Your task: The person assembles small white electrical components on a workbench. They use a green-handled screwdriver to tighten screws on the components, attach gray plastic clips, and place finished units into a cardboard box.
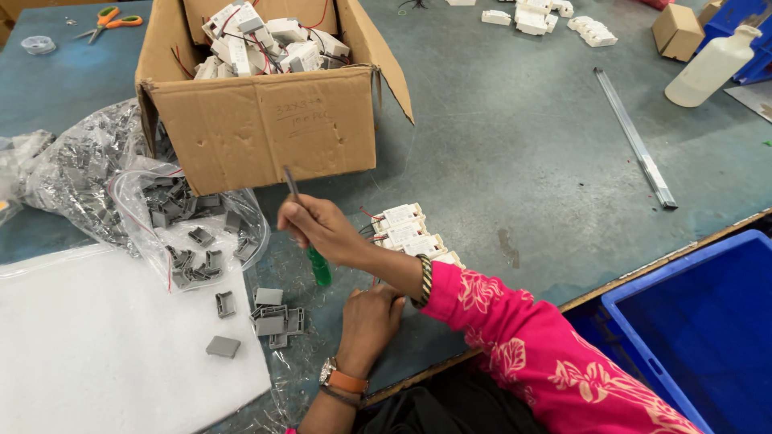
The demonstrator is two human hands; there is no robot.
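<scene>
Screwdriver (310,233) gripped in R hand (322,229), green handle down, shaft tilted to 11 o'clock, likely for prying; L hand (370,317) closed at 6 o'clock, contents unseen; white units (410,233) stacked at 3 o'clock; grey clips (273,317) at 8 o'clock.

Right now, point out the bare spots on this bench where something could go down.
Free: grey-green bench top between the brown cardboard box and the long metal strip; most of the white foam sheet. Crowded: around the clear plastic bags of grey clips, near both hands.
</scene>
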